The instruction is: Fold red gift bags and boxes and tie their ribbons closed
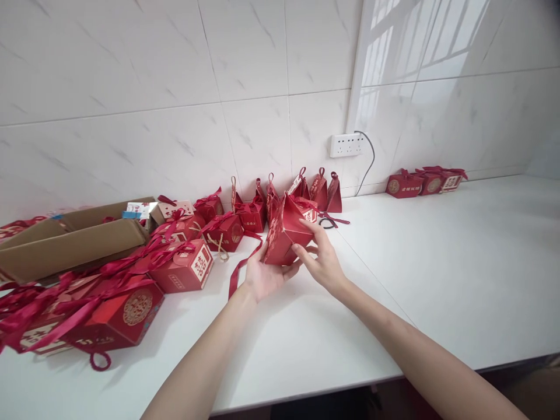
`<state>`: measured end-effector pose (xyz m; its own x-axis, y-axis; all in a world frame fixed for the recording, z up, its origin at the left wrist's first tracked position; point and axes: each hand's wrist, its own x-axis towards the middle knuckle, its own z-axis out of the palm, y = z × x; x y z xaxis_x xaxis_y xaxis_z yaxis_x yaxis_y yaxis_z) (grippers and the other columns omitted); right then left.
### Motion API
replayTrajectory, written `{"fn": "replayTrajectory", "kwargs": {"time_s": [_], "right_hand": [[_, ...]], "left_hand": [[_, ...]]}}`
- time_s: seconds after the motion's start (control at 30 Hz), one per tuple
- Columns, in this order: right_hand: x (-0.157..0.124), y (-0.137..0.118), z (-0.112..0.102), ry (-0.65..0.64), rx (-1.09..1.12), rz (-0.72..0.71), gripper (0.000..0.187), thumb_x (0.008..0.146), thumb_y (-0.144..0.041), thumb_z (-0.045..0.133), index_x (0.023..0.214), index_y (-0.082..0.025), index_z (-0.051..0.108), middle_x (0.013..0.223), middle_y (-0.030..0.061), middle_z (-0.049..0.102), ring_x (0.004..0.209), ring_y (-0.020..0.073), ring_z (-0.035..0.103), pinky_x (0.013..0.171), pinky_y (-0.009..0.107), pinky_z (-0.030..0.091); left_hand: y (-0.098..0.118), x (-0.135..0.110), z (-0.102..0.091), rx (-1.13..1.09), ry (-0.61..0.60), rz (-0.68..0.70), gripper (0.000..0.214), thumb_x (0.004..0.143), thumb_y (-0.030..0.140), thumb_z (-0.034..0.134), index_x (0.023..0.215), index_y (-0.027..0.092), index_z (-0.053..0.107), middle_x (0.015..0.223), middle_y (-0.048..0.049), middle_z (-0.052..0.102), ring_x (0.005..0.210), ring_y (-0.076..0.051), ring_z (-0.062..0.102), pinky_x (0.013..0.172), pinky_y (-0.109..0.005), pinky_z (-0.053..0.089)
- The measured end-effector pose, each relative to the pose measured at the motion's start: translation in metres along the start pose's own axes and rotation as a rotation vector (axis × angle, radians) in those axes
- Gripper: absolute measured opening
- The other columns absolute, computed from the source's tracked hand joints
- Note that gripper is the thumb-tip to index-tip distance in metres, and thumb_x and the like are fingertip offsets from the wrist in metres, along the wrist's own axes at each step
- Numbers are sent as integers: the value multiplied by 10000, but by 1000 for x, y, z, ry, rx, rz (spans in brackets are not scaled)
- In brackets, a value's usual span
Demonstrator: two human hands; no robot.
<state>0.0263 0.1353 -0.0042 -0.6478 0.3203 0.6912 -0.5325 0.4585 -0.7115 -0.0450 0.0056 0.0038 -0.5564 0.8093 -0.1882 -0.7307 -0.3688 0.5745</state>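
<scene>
Held up above the white counter is a red gift box (286, 233) with a peaked top and gold edging. My left hand (266, 277) cups it from below and on its left side. My right hand (321, 256) grips its right side, with fingers on the upper edge and the thumb low on the near face. A dark red ribbon (238, 274) hangs down beside my left hand to the counter. Just behind the held box stand several peaked red boxes (318, 192) with loop handles. The far faces of the held box are hidden.
To the left lie several red boxes (181, 274) with ribbons, beside an open cardboard box (74, 251). More red boxes (402, 185) sit by the wall at far right. A power strip (345, 146) with a grey cable is on the tiled wall. The white counter's (437, 262) front edge is near me.
</scene>
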Motion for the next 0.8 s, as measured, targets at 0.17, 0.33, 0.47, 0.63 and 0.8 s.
{"fn": "replayTrajectory", "kwargs": {"time_s": [0.17,0.33,0.47,0.63,0.8], "right_hand": [[5,0,-5,69,85,155,317,830,-395,591,1100,-260,494,1145,72,514,998,207,562,668,306,570],[4,-3,-7,69,95,94,341,810,-385,609,1105,-273,482,1256,81,410,1088,220,509,682,302,574],[4,-5,-6,78,56,79,329,811,-347,608,1104,-278,474,1233,71,426,1069,205,510,697,304,569],[4,-6,-7,81,46,93,318,814,-339,601,1097,-278,470,1193,61,438,1030,192,519,689,300,560],[3,-7,-5,78,74,121,299,825,-341,586,1092,-275,469,1187,60,445,1029,191,522,682,293,552]], "left_hand": [[1,-2,-1,139,-60,-87,552,900,507,357,1011,62,665,920,-190,693,802,-258,673,661,-316,525],[2,-2,-2,150,-30,-147,656,906,582,275,972,47,648,696,-155,666,580,-187,642,525,-244,506],[3,-2,-2,142,-32,-182,684,900,623,231,943,73,635,678,-138,654,586,-185,654,498,-227,518],[2,-3,-1,157,-35,-186,690,900,632,202,925,92,632,668,-128,647,588,-183,656,487,-225,525],[2,-2,1,204,-10,-150,664,911,598,211,884,85,632,670,-137,651,576,-178,651,496,-225,517]]}}
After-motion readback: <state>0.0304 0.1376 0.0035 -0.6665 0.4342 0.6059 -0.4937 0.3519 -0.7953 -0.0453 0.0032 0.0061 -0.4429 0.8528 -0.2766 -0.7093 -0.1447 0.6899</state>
